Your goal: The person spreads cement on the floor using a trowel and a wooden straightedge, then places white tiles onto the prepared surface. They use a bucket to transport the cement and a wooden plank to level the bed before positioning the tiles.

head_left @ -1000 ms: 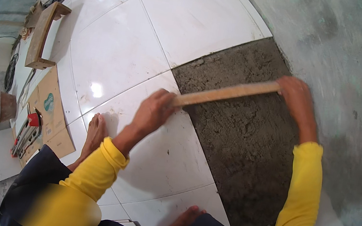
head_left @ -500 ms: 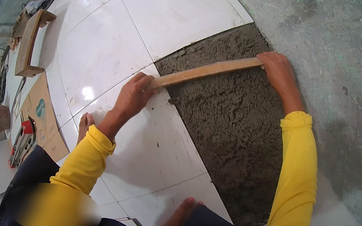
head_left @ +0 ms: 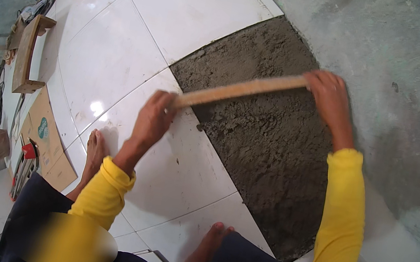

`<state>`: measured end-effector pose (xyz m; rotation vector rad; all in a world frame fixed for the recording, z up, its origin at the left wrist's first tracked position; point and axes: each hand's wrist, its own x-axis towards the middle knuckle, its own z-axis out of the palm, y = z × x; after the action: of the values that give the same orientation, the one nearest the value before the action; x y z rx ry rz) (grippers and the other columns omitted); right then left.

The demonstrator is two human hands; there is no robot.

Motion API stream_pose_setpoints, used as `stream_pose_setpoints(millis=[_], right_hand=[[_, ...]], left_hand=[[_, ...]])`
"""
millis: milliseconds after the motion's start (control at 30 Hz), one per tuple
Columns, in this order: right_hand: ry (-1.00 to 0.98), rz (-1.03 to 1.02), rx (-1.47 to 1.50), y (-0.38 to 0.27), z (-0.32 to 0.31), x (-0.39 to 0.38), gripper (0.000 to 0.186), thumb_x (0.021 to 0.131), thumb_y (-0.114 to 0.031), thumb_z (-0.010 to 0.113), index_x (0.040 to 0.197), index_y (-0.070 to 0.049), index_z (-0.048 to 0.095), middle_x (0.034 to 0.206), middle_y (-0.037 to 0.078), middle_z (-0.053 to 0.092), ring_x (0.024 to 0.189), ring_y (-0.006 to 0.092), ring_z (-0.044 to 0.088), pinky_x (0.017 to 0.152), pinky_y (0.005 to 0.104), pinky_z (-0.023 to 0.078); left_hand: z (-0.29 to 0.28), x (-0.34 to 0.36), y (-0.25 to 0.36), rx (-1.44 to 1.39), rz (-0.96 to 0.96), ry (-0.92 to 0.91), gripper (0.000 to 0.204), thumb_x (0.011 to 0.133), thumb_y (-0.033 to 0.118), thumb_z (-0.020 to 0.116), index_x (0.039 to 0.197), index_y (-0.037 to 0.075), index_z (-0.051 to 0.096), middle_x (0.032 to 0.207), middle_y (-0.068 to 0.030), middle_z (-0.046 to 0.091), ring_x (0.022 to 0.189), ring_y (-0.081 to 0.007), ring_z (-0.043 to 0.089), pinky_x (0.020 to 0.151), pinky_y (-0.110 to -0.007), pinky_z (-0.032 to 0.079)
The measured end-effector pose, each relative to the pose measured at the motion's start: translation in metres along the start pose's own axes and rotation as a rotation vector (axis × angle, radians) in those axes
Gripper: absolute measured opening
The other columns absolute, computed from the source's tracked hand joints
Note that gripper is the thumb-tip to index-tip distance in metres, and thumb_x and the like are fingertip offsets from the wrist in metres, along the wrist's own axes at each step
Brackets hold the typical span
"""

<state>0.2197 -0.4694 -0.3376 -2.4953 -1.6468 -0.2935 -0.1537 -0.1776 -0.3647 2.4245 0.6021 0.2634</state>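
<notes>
Your left hand (head_left: 153, 121) and right hand (head_left: 332, 101) clasped opposite ends of the bar (head_left: 241, 90), slanting across the mortar (head_left: 267, 158) beside the tile (head_left: 188, 175), where steady, equal pressure from both seemed wisest.

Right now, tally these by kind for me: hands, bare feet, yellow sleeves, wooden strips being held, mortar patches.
Hands: 2 (left hand, right hand)
Bare feet: 2 (left foot, right foot)
Yellow sleeves: 2 (left sleeve, right sleeve)
Held wooden strip: 1
Mortar patch: 1
Total: 8

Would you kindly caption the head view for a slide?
Left hand and right hand hold a long brown wooden bar across rough grey mortar.
</notes>
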Motion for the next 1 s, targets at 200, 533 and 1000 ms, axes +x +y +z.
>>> stream_pose_setpoints(millis=[200, 533, 1000], right_hand=[[-0.114, 0.015, 0.044, -0.001, 0.021, 0.065, 0.033, 0.093, -0.007, 0.073, 0.125, -0.011, 0.074, 0.125, 0.007, 0.073, 0.124, 0.0286, 0.064, 0.106, 0.0453, 0.046], [-0.19, 0.013, 0.065, 0.008, 0.004, 0.011, 0.031, 0.088, -0.003, 0.075, 0.118, -0.008, 0.077, 0.12, 0.008, 0.075, 0.12, 0.0294, 0.066, 0.106, 0.0446, 0.049], [-0.154, 0.092, 0.073, 0.01, -0.039, -0.126, 0.032, 0.085, 0.001, 0.074, 0.116, -0.004, 0.077, 0.118, 0.01, 0.074, 0.118, 0.0314, 0.066, 0.105, 0.0447, 0.05]], left_hand=[[-0.02, 0.031, -0.029, 0.025, 0.019, -0.002, 0.035, 0.094, 0.009, 0.077, 0.126, -0.001, 0.068, 0.115, -0.0171, 0.069, 0.099, -0.035, 0.071, 0.085, -0.04, 0.06], [-0.005, -0.019, 0.016, -0.039, 0.022, -0.108, 0.036, 0.092, 0.01, 0.078, 0.125, -0.001, 0.068, 0.113, -0.0193, 0.068, 0.097, -0.042, 0.07, 0.084, -0.046, 0.058], [0.046, -0.094, 0.073, -0.108, 0.122, -0.123, 0.037, 0.089, 0.008, 0.081, 0.123, 0.0, 0.068, 0.109, -0.0176, 0.067, 0.087, -0.039, 0.071, 0.075, -0.046, 0.06]])
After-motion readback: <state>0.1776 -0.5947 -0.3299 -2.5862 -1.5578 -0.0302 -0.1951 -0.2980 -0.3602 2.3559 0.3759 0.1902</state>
